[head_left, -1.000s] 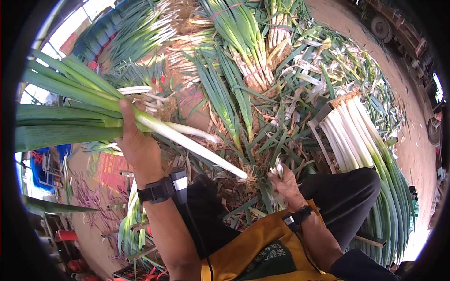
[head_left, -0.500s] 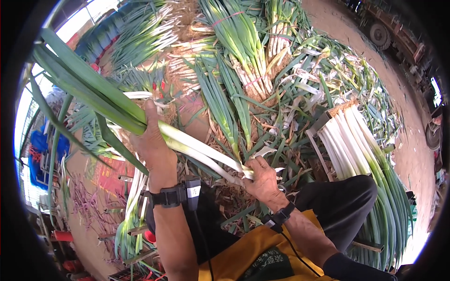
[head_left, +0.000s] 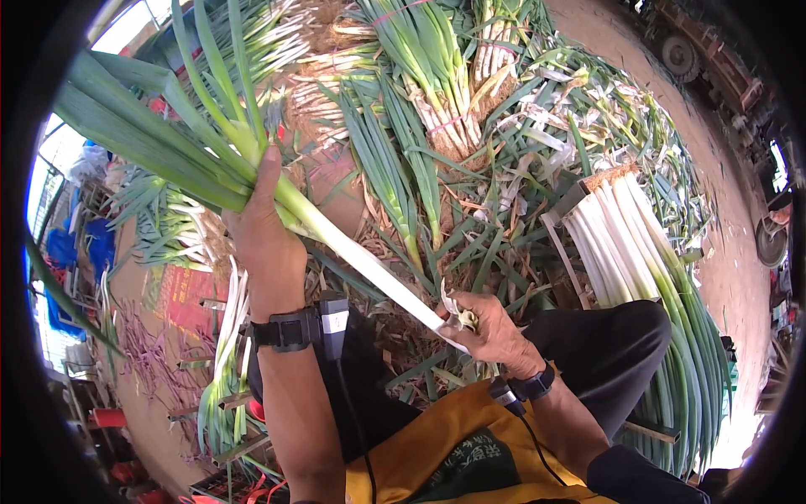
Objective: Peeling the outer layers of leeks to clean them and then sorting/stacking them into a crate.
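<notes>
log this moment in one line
left hand: closed round green onion below leaves | right hand: pinching pale peel at white end | stalk row: person's right

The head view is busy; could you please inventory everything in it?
Held leek: at least one, green-white, in both hands
Racked leeks: many, green-white, right
Banded bundles: at least two, green-white, top centre
Other leeks: many, green-white, left side
Trimmings: many, green and pale, centre-right
Sheet: one, red, left
Wheels: two, dark, right edge
Apron: one, yellow, bottom
Wrist straps: two, black, wrists
Left hand: one, bare, centre-left
Right hand: one, bare, centre-right
</notes>
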Tool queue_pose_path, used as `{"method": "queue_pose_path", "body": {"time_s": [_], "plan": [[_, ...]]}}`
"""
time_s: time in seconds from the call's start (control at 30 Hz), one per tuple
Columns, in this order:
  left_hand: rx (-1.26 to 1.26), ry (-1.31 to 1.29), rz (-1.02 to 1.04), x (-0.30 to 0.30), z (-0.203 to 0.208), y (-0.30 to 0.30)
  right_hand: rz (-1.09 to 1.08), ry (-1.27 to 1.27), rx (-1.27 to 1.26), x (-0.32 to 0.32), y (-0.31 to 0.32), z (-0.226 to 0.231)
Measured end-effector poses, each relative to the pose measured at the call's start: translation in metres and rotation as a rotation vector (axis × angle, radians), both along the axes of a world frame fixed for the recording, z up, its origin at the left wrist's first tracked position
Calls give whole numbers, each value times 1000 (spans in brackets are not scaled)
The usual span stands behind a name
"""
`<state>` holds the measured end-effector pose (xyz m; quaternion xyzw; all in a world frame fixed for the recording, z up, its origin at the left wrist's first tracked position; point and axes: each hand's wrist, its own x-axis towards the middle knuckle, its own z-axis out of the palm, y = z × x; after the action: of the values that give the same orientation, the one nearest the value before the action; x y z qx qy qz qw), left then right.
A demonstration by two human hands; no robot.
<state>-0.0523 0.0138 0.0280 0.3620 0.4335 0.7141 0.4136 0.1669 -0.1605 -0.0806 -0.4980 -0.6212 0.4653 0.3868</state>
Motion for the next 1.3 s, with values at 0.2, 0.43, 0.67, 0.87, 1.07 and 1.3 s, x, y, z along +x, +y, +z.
{"method": "queue_pose_path", "body": {"time_s": [0.2,0.43,0.67,0.87,1.07,1.3], "plan": [[42,-1,-27,15,-4,-3,-332,-186,282,-11,-19,-4],[21,-2,-39,-13,-24,-3,-251,-207,231,-24,-24,-30],[3,147,-10,-22,-35,5,-142,-40,225,-13,-34,-10],[-7,115,32,-30,-30,6,-92,60,140,-8,-46,7],[144,338,24,-45,-36,2,163,-382,217,-5,-79,-23],[-17,236,28,-70,-21,10,402,-507,-170,24,-120,-126]]}}
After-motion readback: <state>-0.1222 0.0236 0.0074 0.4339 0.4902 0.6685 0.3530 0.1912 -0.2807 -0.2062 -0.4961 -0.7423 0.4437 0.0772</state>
